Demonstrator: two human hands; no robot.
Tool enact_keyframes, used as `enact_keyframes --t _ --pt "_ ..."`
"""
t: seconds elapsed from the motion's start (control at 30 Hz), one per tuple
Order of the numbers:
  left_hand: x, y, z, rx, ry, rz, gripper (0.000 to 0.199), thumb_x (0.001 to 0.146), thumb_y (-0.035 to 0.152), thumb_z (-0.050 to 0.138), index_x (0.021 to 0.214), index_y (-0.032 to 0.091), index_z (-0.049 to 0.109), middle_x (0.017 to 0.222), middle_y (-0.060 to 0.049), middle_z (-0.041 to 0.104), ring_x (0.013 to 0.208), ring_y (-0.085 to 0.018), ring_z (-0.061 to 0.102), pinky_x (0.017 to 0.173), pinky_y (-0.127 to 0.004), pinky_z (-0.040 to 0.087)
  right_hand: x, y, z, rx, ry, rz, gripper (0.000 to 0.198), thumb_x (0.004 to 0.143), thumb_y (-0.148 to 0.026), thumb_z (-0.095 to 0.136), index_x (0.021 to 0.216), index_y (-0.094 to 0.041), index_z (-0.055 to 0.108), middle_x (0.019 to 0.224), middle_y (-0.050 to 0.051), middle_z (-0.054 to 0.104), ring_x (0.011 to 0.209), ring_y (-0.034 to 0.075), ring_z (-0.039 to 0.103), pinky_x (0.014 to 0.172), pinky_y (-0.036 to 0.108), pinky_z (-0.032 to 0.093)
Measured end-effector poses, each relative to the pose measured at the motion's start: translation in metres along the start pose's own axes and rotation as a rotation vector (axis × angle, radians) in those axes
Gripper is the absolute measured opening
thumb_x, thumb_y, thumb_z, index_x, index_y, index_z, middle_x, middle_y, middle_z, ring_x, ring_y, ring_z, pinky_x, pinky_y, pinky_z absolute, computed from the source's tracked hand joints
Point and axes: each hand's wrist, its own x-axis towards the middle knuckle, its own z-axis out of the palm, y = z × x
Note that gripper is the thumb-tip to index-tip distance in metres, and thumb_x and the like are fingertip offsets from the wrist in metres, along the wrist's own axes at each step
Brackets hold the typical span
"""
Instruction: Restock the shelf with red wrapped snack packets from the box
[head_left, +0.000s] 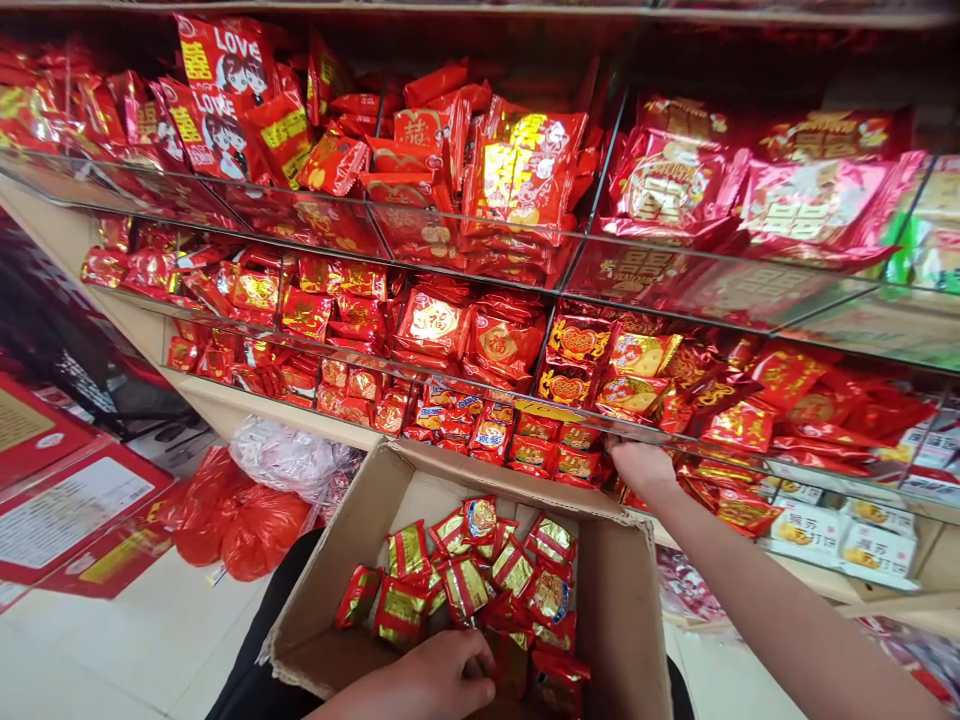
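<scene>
An open cardboard box sits at my lap with several small red and gold snack packets in its bottom. My left hand is inside the box near its front, fingers curled close to the packets. Whether a packet is between those fingers is hidden. My right hand reaches past the box's far right corner into the lowest shelf row, under the clear shelf lip. Its fingers are out of sight among the red packets there. Small red and gold packets stand just left of it.
Tiered shelves hold red wrapped sweets and biscuits, with larger LOVE packets up left and pink-red bags up right. White biscuit packs sit low right. Red plastic bags and a red carton lie on the floor left.
</scene>
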Motion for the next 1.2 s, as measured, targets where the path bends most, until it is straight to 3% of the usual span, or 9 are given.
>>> enact_keyframes --t 0.2,0.33,0.5,0.6,0.83,0.93,1.03,1.1,1.2 --pt "0.001 -0.006 0.003 -0.021 0.024 0.019 0.028 0.071 0.028 0.046 0.094 0.020 0.058 0.085 -0.002 0.065 0.074 -0.015 0.058 0.061 -0.021 0.041 0.006 -0.003 0.003 0.026 -0.014 0.039 0.037 0.081 -0.008 0.031 0.113 -0.013 0.048 0.093 0.018 0.061 0.083 0.026 0.061 0.066 0.039 0.047" --pt "-0.003 -0.003 0.002 -0.008 0.012 0.021 0.030 0.071 0.030 0.045 0.097 0.020 0.057 0.087 -0.003 0.065 0.076 -0.016 0.059 0.065 -0.024 0.043 0.000 -0.001 0.003 0.032 0.006 0.001 0.045 0.080 -0.008 0.033 0.125 -0.016 0.037 0.106 0.018 0.056 0.087 0.026 0.060 0.070 0.040 0.046" --pt "0.000 0.003 -0.022 0.196 0.019 0.039 0.042 0.069 0.037 0.050 0.107 0.019 0.054 0.115 -0.011 0.054 0.106 -0.027 0.049 0.087 -0.039 0.037 -0.015 0.008 0.007 0.067 0.040 -0.052 0.052 0.081 -0.025 0.041 0.131 -0.017 0.028 0.130 0.018 0.034 0.093 0.028 0.056 0.072 0.040 0.047" --pt "0.019 -0.007 -0.040 0.265 -0.014 0.005 0.053 0.064 0.031 0.058 0.114 0.018 0.050 0.129 -0.013 0.042 0.120 -0.031 0.034 0.097 -0.044 0.027 -0.031 0.014 0.009 0.103 0.071 -0.089 0.045 0.083 -0.028 0.037 0.127 -0.016 0.036 0.133 0.013 0.031 0.096 0.023 0.055 0.076 0.035 0.047" --pt "0.068 -0.035 -0.039 0.270 0.106 -0.018 0.068 0.062 0.022 0.058 0.126 0.020 0.036 0.132 -0.010 0.038 0.123 -0.028 0.029 0.100 -0.042 0.018 -0.107 -0.002 0.008 0.431 0.522 -0.082 0.035 0.084 -0.036 0.033 0.099 -0.015 0.057 0.121 0.012 0.045 0.107 0.021 0.047 0.090 0.033 0.041" --pt "0.072 -0.040 -0.029 0.255 0.160 -0.044 0.067 0.060 0.021 0.060 0.123 0.019 0.039 0.123 -0.012 0.047 0.116 -0.029 0.037 0.095 -0.043 0.025 -0.148 -0.027 0.009 0.586 0.653 -0.104 0.027 0.083 -0.034 0.039 0.092 -0.017 0.058 0.108 0.012 0.053 0.104 0.020 0.048 0.092 0.036 0.039" --pt "0.072 -0.045 -0.030 0.220 0.171 -0.061 0.044 0.050 0.017 0.066 0.093 0.018 0.058 0.097 -0.008 0.060 0.099 -0.029 0.049 0.085 -0.041 0.033 -0.183 -0.058 0.011 0.692 0.713 -0.145 0.017 0.080 -0.028 0.047 0.091 -0.019 0.057 0.110 0.010 0.052 0.102 0.022 0.047 0.090 0.041 0.038" --pt "0.071 -0.045 -0.037 0.174 0.181 -0.051 0.027 0.045 0.015 0.069 0.071 0.017 0.059 0.081 -0.004 0.061 0.087 -0.026 0.053 0.078 -0.037 0.037 -0.198 -0.080 0.012 0.793 0.680 -0.173 0.016 0.080 -0.025 0.048 0.092 -0.021 0.057 0.110 0.009 0.051 0.103 0.022 0.047 0.088 0.041 0.039" --pt "0.066 -0.033 -0.053 0.057 0.239 -0.012 0.021 0.050 0.019 0.068 0.066 0.017 0.053 0.069 0.002 0.054 0.071 -0.017 0.051 0.068 -0.030 0.039 -0.205 -0.110 0.014 0.999 0.480 -0.190 0.018 0.081 -0.027 0.045 0.093 -0.023 0.057 0.107 0.008 0.053 0.102 0.021 0.048 0.086 0.038 0.041"
